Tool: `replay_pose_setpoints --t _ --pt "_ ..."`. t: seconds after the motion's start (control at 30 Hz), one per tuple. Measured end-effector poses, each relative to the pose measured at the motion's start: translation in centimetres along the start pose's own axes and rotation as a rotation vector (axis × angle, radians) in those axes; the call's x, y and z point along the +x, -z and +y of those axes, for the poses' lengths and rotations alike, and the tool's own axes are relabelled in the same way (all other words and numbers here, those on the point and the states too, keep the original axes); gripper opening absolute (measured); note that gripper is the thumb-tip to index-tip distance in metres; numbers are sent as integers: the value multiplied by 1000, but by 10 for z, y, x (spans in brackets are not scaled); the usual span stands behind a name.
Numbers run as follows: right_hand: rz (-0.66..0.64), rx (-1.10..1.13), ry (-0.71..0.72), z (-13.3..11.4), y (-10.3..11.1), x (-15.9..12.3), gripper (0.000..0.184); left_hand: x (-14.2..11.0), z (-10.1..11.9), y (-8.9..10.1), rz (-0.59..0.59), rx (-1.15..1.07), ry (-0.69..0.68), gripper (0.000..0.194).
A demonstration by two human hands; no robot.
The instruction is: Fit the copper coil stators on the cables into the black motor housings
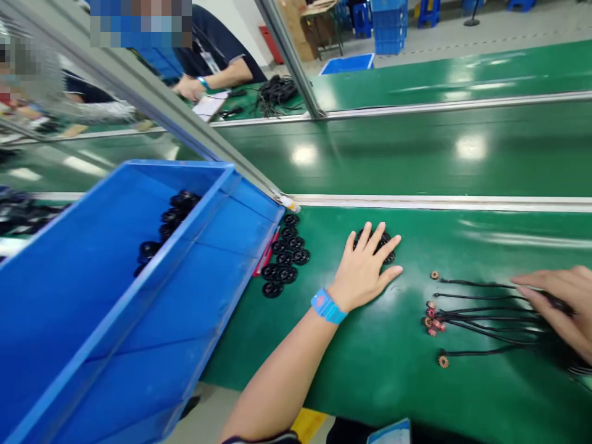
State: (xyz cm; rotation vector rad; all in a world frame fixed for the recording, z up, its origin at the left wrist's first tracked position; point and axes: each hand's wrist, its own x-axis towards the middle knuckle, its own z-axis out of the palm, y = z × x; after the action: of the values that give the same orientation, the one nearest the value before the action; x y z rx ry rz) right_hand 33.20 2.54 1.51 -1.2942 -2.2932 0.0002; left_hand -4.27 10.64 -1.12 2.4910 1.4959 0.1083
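Observation:
My left hand (367,264) lies flat with fingers spread on a small pile of black round discs (387,240) on the green table. A blue wristband (327,306) is on that wrist. My right hand (562,305) rests at the right edge, fingers stretched out over a bundle of black wires (485,314). The wires end in small copper and pink coil parts (433,322) that lie between my hands. A second group of black discs (285,256) lies left of my left hand, next to the bin.
A large blue plastic bin (115,308) stands tilted at the left with more black discs (171,228) inside. A metal frame post (185,129) slants across. Beyond the green conveyor belt (416,148), other people work near a heap of black cables (277,92).

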Motion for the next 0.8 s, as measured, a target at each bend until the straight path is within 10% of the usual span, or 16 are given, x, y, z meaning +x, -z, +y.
replay_pose_setpoints --t 0.27,0.43,0.8 --pt "-145 -17 -11 -42 -61 34 17 5 63 -2 116 -140 -275 47" --pt "-141 109 -47 -50 -60 26 15 5 70 -13 122 -377 -347 23" --pt "42 398 -176 -63 -15 33 27 -19 105 5 -112 -1820 228 19"
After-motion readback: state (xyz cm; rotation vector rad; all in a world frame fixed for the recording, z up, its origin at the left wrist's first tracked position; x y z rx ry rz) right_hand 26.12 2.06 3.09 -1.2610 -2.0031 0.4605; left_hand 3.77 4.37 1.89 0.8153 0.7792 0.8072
